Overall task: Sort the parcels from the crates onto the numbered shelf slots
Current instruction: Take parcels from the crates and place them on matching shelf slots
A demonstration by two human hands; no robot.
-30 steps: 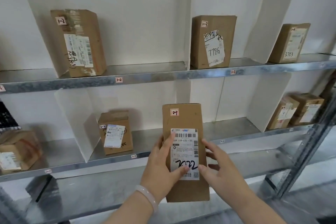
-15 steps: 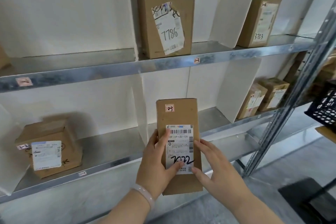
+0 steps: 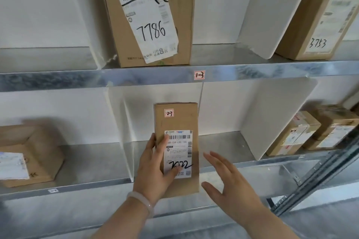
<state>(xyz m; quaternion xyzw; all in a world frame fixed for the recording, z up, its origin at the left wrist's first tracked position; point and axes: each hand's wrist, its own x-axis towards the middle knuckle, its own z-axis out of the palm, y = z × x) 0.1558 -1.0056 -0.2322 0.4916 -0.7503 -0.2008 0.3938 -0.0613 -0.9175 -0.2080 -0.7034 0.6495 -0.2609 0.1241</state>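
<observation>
Parcel (image 3: 176,120): upright, sticker "2-3", label handwritten "7022"; held at lower shelf (image 3: 87,163) front, below tag (image 3: 199,75) "1-3". Left hand (image 3: 153,170): thumb and fingers gripping parcel. Right hand (image 3: 231,182): fingers spread, beside parcel, apart.

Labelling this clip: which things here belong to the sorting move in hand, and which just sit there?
In the job: parcel tagged 2-3, held by the left hand; right hand, open beside it; lower shelf behind it.
Lying about: box marked 7786; box marked 3753; box at lower left; two boxes at lower right.
</observation>
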